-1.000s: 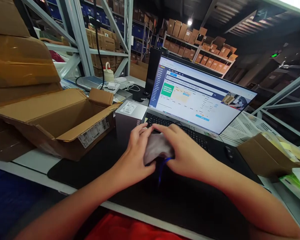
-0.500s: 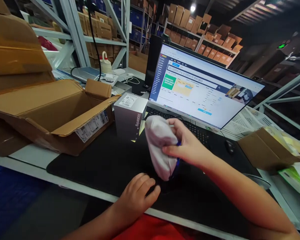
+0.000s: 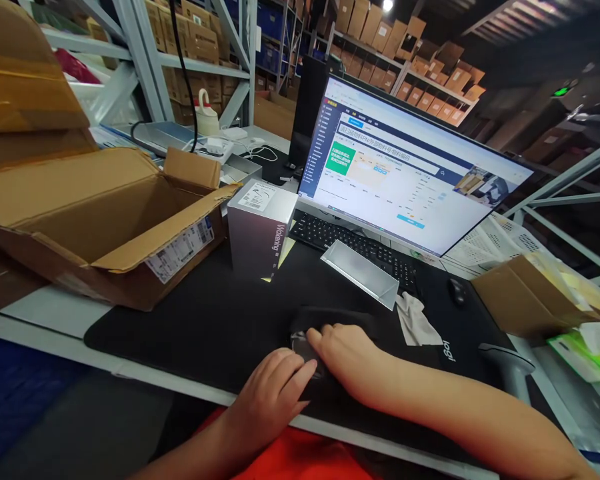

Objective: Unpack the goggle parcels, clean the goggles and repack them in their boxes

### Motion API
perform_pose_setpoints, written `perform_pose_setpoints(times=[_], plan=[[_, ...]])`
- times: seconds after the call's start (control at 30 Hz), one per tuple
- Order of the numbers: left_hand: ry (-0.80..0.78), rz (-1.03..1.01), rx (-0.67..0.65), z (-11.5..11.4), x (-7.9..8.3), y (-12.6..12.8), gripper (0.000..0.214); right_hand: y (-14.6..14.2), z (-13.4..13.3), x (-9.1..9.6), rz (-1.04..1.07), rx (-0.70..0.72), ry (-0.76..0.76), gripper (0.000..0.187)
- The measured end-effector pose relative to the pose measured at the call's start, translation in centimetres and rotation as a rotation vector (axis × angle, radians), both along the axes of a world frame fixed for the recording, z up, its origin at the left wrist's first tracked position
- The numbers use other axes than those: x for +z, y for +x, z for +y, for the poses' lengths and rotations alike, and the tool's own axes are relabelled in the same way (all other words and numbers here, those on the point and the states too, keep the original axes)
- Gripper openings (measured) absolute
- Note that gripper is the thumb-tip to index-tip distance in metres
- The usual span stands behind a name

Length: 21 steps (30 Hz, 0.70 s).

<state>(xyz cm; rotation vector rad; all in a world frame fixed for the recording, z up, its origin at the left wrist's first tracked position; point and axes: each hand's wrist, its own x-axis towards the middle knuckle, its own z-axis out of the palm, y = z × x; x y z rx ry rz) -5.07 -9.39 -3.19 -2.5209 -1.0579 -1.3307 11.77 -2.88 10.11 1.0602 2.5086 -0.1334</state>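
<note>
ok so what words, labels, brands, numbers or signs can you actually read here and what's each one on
"Wakening" (best reading): side of the silver box
"logi": right part of the black desk mat
"PN", among Chinese characters: the wide bar on the monitor
Too small or blurred to read: the label on the silver box's top, the open carton's label, the keyboard's markings, the monitor's small text, the green lit sign

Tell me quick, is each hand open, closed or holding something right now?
Left hand: fingers loosely curled beside a dark object; grip cannot be told.
Right hand: fingers bent down over it; grip cannot be told.
</note>
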Motion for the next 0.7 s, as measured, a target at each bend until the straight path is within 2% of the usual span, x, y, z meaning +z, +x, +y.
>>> perform_pose_setpoints(times=[0.07,0.13,0.2,0.3,0.4,0.43,0.5,0.6,0.7], plan=[[-0.146,0.018,0.021,0.1,0.3,-0.1,0.025,0.7,0.7,0.9,0.109,0.071,-0.176,0.061],[-0.274,-0.010,0.042,0.3,0.6,-0.5,0.023,1.6,1.4,2.0,0.267,0.068,-0.362,0.079],[-0.331,-0.037,0.080,0.4,0.8,-0.9,0.027,2.6,1.4,3.0,0.417,-0.007,-0.438,0.070],[-0.311,-0.028,0.097,0.6,1.0,-1.3,0.029,3.4,0.1,3.1,0.554,-0.129,-0.317,0.047],[-0.287,-0.014,0.059,0.7,1.3,-1.1,0.024,3.3,-1.6,1.7,0.508,-0.137,-0.030,0.046],[-0.285,-0.011,0.052,0.8,1.4,-1.0,0.022,3.0,-2.0,1.1,0.458,-0.104,0.085,0.045],[-0.288,0.011,0.057,0.8,1.4,-0.6,0.025,2.4,-2.4,0.1,0.371,0.051,0.264,0.036],[-0.264,0.057,0.081,1.0,0.9,-0.4,0.041,1.5,-2.4,-0.6,0.362,0.353,0.318,0.022],[-0.211,0.042,0.078,1.1,0.4,-0.5,0.050,0.9,-2.2,-0.7,0.374,0.479,0.371,0.024]])
